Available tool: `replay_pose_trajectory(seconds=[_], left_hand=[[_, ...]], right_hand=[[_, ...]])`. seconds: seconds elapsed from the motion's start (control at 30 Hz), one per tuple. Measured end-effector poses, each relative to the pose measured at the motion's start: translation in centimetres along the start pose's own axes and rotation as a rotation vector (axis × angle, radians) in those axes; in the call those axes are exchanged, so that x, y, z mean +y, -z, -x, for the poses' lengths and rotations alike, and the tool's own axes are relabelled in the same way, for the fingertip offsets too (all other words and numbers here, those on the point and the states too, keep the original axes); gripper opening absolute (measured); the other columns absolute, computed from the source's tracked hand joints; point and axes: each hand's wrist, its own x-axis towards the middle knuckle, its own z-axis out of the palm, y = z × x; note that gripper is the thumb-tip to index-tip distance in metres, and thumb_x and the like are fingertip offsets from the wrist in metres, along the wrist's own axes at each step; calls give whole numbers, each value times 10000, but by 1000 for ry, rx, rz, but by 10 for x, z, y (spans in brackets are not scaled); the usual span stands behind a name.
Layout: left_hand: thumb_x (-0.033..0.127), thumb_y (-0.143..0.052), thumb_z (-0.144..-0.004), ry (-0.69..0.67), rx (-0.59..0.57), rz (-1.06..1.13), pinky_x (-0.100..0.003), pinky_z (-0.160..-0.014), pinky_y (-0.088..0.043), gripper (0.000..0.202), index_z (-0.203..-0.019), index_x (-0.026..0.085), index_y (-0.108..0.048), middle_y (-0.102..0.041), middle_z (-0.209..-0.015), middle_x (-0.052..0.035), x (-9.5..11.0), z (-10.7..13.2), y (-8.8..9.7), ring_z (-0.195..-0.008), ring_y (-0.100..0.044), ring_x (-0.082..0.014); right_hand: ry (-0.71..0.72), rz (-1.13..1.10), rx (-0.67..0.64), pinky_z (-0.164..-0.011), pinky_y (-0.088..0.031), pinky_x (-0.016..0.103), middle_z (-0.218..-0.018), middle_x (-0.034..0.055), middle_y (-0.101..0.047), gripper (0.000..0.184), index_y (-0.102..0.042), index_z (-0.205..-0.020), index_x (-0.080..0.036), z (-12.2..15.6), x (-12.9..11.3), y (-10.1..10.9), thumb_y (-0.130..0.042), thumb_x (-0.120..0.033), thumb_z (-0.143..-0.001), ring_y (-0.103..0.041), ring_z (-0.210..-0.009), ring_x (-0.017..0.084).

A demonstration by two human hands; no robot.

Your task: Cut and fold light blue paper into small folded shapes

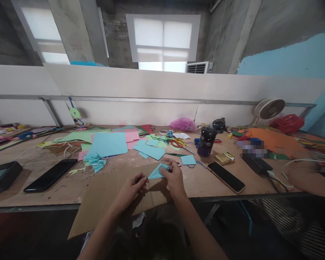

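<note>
Both my hands hold a small folded piece of light blue paper (157, 172) just above a brown cardboard sheet (108, 196) at the table's front edge. My left hand (132, 187) pinches the paper's lower left corner with closed fingers. My right hand (174, 177) grips its right side, thumb and fingers pressed on the fold. A small blue paper square (188, 159) lies just beyond my right hand.
Blue, pink and green paper sheets (108, 143) cover the table's middle. Red-handled scissors (180, 144), a dark cup (206, 141), a phone (226, 177) at right and a phone (50, 175) at left lie nearby. Another person's arm (308, 177) rests at far right.
</note>
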Motion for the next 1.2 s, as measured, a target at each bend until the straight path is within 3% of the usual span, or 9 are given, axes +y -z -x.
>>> replay_pose_trajectory(seconds=[0.3,0.5,0.63,0.77,0.87,1.0,1.1,1.2], left_hand=[[542,-580,-809,-12,-25,3,-230,-590,-397,367,-780,176,-590,-519,-690,11,5,-1,-5,-626,-471,-130],[513,-622,-783,-9,-26,-57,-226,-561,-375,348,-705,175,-597,-510,-627,15,9,1,-4,-606,-466,-131],[523,-628,-774,50,-40,11,-227,-576,-398,343,-745,181,-621,-545,-680,7,19,4,-9,-624,-487,-130],[518,-655,-751,76,-23,27,-206,-506,-343,339,-796,183,-629,-525,-640,27,21,2,-17,-564,-439,-111],[492,-667,-745,30,11,18,-202,-484,-301,329,-752,166,-624,-507,-609,32,17,-2,-19,-541,-401,-101],[492,-676,-733,-2,37,1,-205,-503,-315,337,-742,157,-639,-523,-625,21,12,-5,-18,-576,-434,-115],[503,-674,-729,4,17,1,-207,-495,-306,347,-765,159,-652,-538,-635,20,10,-5,-18,-559,-426,-113],[513,-679,-720,7,-3,-4,-207,-484,-289,356,-757,160,-652,-526,-613,25,10,-3,-19,-537,-403,-108]], right_hand=[[8,39,-9,-503,-435,219,-741,-20,-586,437,-575,-1087,-186,2,-3,-3,-698,-241,-671,-525,-608,125],[35,115,-41,-503,-421,228,-693,-35,-548,427,-578,-1091,-186,6,-10,-6,-675,-228,-678,-502,-591,130],[62,170,-70,-511,-417,228,-681,-43,-525,423,-577,-1114,-197,8,-9,-7,-662,-220,-701,-490,-586,127],[112,220,-133,-570,-430,232,-695,-41,-532,431,-589,-1140,-223,8,-4,-5,-673,-208,-717,-515,-629,132],[62,136,-178,-594,-444,239,-735,-30,-567,471,-568,-1168,-229,6,1,-3,-701,-243,-717,-544,-664,140],[-23,125,-247,-627,-449,255,-794,0,-628,357,-643,-985,-197,2,5,-1,-763,-291,-662,-569,-706,153],[-80,191,-241,-574,-405,247,-681,-15,-612,225,-665,-777,-177,1,6,-1,-781,-301,-629,-538,-624,141],[-105,184,-209,-531,-358,239,-586,-37,-560,193,-650,-683,-171,2,6,-2,-773,-310,-628,-482,-550,122]])
